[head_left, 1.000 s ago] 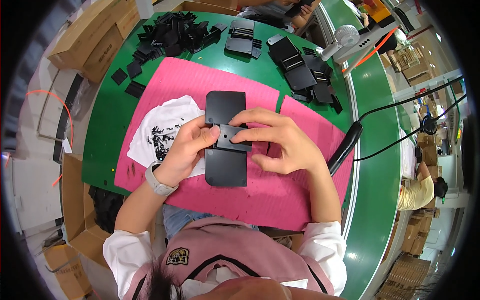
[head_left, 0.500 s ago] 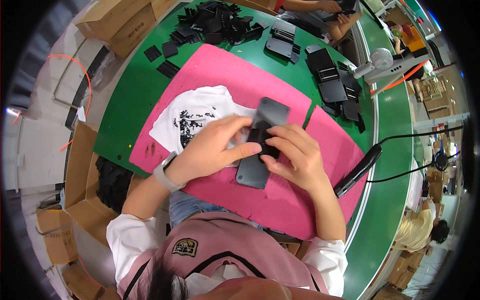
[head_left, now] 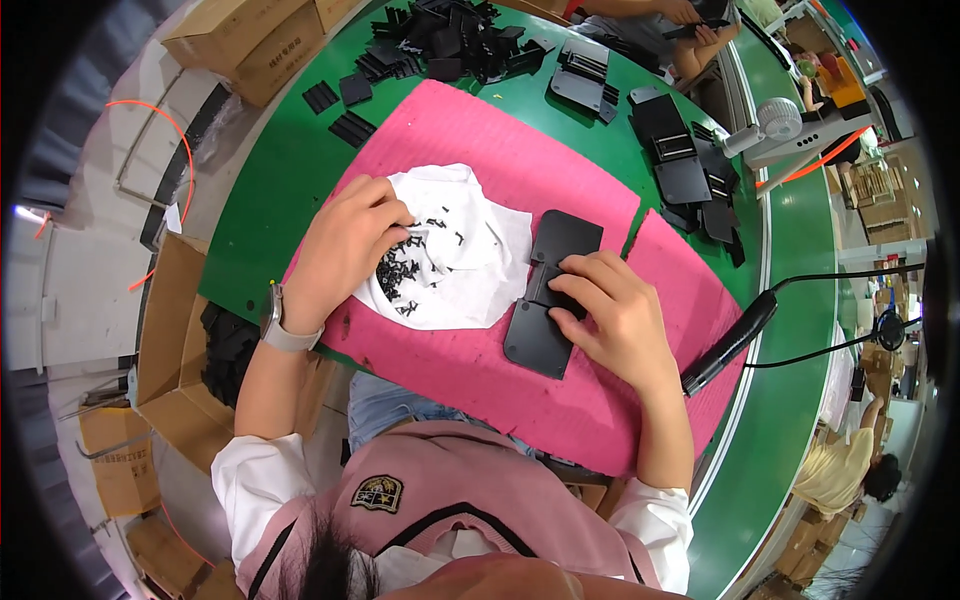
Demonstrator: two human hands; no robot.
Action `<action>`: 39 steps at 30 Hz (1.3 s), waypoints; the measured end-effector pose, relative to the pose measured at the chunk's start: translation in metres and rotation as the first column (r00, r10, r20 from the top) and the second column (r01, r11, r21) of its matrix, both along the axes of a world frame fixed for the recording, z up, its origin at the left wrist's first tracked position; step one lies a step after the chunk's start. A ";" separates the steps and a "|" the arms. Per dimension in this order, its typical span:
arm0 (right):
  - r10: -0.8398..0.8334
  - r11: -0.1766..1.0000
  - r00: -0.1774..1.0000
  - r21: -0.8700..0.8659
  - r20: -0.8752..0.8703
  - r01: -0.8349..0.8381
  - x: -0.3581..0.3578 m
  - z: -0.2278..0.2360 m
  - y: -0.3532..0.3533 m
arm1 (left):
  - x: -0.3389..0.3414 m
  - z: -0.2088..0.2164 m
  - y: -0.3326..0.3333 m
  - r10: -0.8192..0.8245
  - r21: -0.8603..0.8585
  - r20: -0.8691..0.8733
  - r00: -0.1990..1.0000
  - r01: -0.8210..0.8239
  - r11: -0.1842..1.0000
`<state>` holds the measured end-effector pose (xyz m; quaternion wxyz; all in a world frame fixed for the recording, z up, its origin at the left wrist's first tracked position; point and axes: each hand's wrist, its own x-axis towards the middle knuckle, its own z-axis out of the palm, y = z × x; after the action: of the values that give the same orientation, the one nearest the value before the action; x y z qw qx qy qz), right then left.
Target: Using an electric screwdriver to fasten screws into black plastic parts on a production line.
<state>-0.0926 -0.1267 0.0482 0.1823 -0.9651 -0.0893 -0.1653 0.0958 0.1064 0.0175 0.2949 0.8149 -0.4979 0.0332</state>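
Observation:
On the pink mat [head_left: 480,375] lies a dark plastic plate [head_left: 568,235] with rounded corners and a narrower middle. My right hand [head_left: 615,310] grips its middle, thumb and fingers closed over the right edge and hiding part of it. To the left, a white cloth [head_left: 490,230] is spread with several small black pieces [head_left: 398,272], resembling screws, heaped on its left side. My left hand [head_left: 350,240] has curled fingers closed at the cloth's left edge, which looks drawn inward. Whether a small piece is also between those fingertips is hidden.
A corded black hand tool [head_left: 730,345] rests at the mat's right. Piles of black parts [head_left: 440,40] and stacked plates [head_left: 685,160] lie along the green table's [head_left: 250,230] far side. An open carton [head_left: 165,350] stands left. Across the table a co-worker's hands [head_left: 690,35] hold something dark.
My left hand has left the plate and moved left to the cloth. The cloth's left side is drawn in and the small pieces bunched. My right hand stays on the plate, now slightly farther right.

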 end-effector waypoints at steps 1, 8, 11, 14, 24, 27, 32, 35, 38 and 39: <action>-0.003 1.000 1.000 0.000 0.001 0.003 0.000 0.000 0.001 | 0.002 -0.002 -0.002 -0.008 -0.004 -0.005 1.000 0.008 1.000; -0.016 1.000 0.999 0.026 -0.043 0.017 -0.001 0.003 0.001 | 0.002 -0.006 0.004 0.066 -0.001 -0.143 0.988 -0.067 0.998; -0.019 1.000 0.999 0.021 -0.040 0.020 -0.001 0.002 0.001 | 0.003 -0.002 0.011 0.054 -0.070 -0.167 0.985 -0.066 0.995; -0.023 0.999 0.998 0.028 -0.051 0.025 -0.001 0.002 0.001 | 0.002 0.003 0.014 0.056 -0.033 -0.085 0.995 -0.059 0.998; -0.047 0.999 0.996 -0.027 -0.072 0.045 -0.007 0.006 0.006 | 0.000 0.006 0.007 0.041 0.100 -0.031 0.999 -0.037 0.994; -0.066 0.997 0.995 -0.039 -0.068 0.063 -0.012 0.010 0.005 | -0.003 0.009 0.004 0.104 0.041 -0.101 0.989 -0.100 0.994; -0.386 0.922 0.914 0.080 0.126 0.379 -0.048 0.030 -0.018 | 0.000 0.006 0.002 0.096 -0.123 -0.163 0.982 -0.117 0.985; -0.717 0.598 0.579 -0.083 0.387 0.797 -0.098 0.021 -0.056 | 0.000 0.007 -0.004 0.138 -0.157 -0.079 0.987 -0.149 0.976; -0.794 0.172 0.363 -0.393 0.487 0.903 -0.124 0.008 -0.072 | -0.002 0.011 -0.008 0.146 -0.207 -0.136 0.980 -0.172 0.963; -0.968 0.016 0.119 -0.418 0.221 0.908 -0.121 0.006 -0.074 | -0.002 0.009 -0.010 0.138 -0.230 -0.193 0.971 -0.182 0.956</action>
<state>-0.2139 -0.2003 0.0542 -0.2012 -0.7977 0.5469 -0.1553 0.0940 0.0964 0.0265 0.4327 0.8094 -0.3943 0.0469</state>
